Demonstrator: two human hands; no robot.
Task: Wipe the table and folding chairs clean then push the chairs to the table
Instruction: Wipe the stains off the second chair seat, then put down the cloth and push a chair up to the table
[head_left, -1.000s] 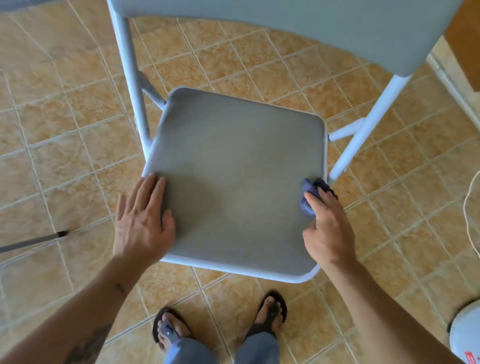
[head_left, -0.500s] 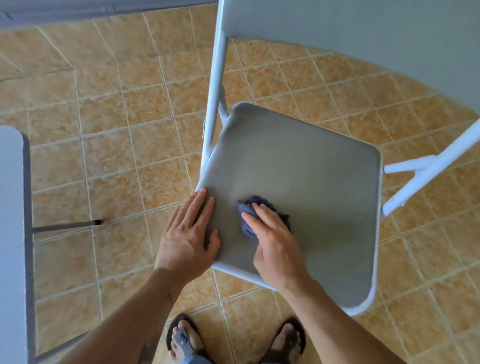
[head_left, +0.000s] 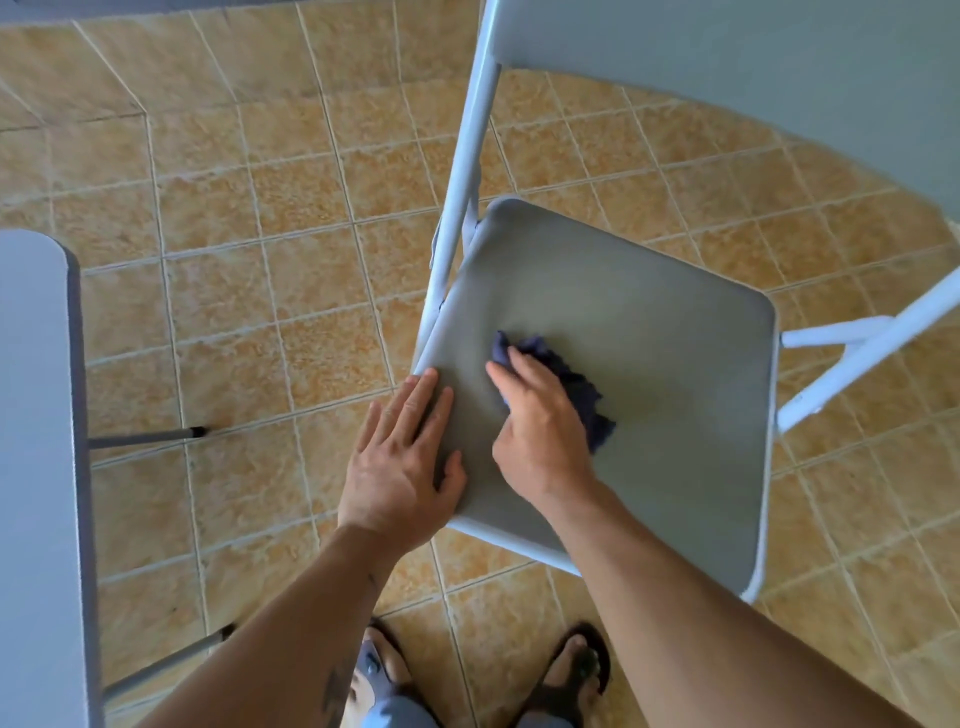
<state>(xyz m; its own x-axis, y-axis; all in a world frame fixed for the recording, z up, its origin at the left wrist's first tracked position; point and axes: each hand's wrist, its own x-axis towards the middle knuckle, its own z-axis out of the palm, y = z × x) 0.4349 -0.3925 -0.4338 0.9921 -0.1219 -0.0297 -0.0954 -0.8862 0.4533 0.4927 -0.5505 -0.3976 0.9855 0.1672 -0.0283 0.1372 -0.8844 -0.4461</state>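
A grey folding chair with a pale metal frame stands in front of me; its seat (head_left: 649, 364) fills the middle right and its backrest (head_left: 753, 78) the top right. My left hand (head_left: 405, 457) lies flat, fingers apart, on the seat's near left corner. My right hand (head_left: 540, 431) presses a crumpled dark blue cloth (head_left: 576, 389) onto the left part of the seat. The grey table (head_left: 36, 467) shows as an edge at the far left.
Tan tiled floor (head_left: 260, 208) lies all around. Two thin dark table legs (head_left: 150, 436) reach out from the table at the left. My feet in dark sandals (head_left: 576, 670) stand just below the chair's front edge.
My right hand swept the cloth from the seat's right edge to its left part, then slightly forward. The view shifted, bringing the table edge in at the left. The left hand stayed put.
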